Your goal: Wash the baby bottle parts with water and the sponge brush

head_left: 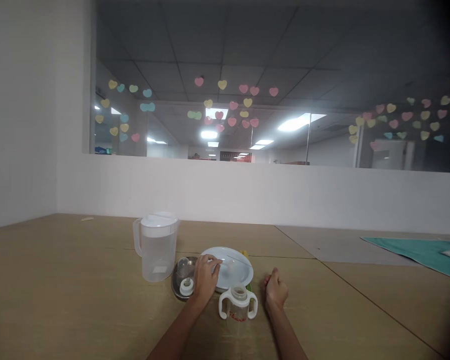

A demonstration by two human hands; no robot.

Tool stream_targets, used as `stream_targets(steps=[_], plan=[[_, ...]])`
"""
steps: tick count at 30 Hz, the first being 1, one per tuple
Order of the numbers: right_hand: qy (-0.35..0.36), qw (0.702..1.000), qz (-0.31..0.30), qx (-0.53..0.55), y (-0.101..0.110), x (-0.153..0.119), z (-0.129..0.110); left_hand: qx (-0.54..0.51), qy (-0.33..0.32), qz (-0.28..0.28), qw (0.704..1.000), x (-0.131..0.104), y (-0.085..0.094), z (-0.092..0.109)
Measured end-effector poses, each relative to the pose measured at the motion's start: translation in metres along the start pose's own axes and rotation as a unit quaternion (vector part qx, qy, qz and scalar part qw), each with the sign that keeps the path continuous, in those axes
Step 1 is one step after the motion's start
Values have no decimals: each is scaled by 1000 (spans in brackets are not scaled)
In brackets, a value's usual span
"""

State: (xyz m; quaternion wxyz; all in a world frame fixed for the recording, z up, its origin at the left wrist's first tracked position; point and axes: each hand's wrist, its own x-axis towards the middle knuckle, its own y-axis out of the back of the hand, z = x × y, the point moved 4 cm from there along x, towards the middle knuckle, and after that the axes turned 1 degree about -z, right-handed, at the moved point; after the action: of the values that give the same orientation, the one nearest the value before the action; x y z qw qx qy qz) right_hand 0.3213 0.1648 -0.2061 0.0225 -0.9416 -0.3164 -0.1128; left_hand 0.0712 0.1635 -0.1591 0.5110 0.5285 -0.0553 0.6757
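Observation:
My left hand (207, 274) is over the left rim of a white oval bowl (243, 274), its fingers closed; whatever they hold is too small to make out. In front of the bowl stands a clear bottle (239, 305) with two white handles and an open top. My right hand (276, 290) rests on the table to the right of the bottle, fingers curled, with nothing visible in it. Left of the bowl, a metal tray (175, 286) holds a white ring with a teat (186, 286) and a clear cap (183, 267).
A lidded clear pitcher (159, 255) stands on the wooden table (78, 290) behind and left of the tray. Something yellow (244, 254) shows behind the bowl. A teal cloth (416, 252) lies at the far right, and a white wall (247, 195) rises behind the table.

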Motion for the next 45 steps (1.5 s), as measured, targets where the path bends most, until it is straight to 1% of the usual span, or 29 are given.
stream_targets(steps=[2, 5, 8, 11, 14, 16, 19, 22, 25, 27, 29, 30, 32, 34, 36, 41, 43, 45], plan=[[-20, 1000, 0, -17, 1, 0, -1, 41, 0, 6, 999, -1, 5, 1], [-36, 999, -1, -40, 2, -1, -4, 85, -27, 5, 996, -1, 10, 7], [-31, 998, -5, -58, 4, -4, -10, 82, -48, -7, 995, 0, 11, 10], [-11, 997, -16, -70, 4, -8, -15, -23, -21, -31, 999, 1, 8, 5], [11, 997, -29, -76, 1, -11, -18, -121, 18, -44, 992, 1, 3, -2], [17, 996, -36, -81, 0, -11, -18, -150, 35, -35, 987, 1, 2, -5], [18, 995, -39, -89, 0, -12, -19, -204, 75, 4, 976, 4, 3, -7], [18, 995, -40, -92, 0, -12, -20, -263, 111, 45, 957, 9, 4, -4], [17, 995, -42, -93, 0, -13, -21, -321, 126, 53, 937, 15, 6, 9], [15, 994, -41, -96, 1, -13, -21, -394, 144, 44, 907, 18, 7, 19], [14, 994, -41, -100, 2, -14, -22, -471, 159, 20, 867, 19, 8, 30], [14, 994, -41, -101, 2, -14, -22, -496, 162, 4, 853, 18, 9, 35], [14, 994, -42, -105, 2, -13, -22, -513, 153, -30, 844, 16, 9, 44], [16, 993, -42, -107, 2, -13, -23, -510, 139, -57, 847, 13, 9, 49], [18, 993, -42, -109, 2, -13, -23, -492, 126, -71, 858, 8, 9, 52], [19, 993, -47, -109, 3, -15, -26, -384, 55, -124, 913, 0, 8, 58], [17, 992, -50, -111, 3, -16, -26, -358, 24, -132, 924, -2, 7, 59], [15, 992, -50, -112, 3, -16, -26, -346, -4, -127, 930, -3, 7, 60]])
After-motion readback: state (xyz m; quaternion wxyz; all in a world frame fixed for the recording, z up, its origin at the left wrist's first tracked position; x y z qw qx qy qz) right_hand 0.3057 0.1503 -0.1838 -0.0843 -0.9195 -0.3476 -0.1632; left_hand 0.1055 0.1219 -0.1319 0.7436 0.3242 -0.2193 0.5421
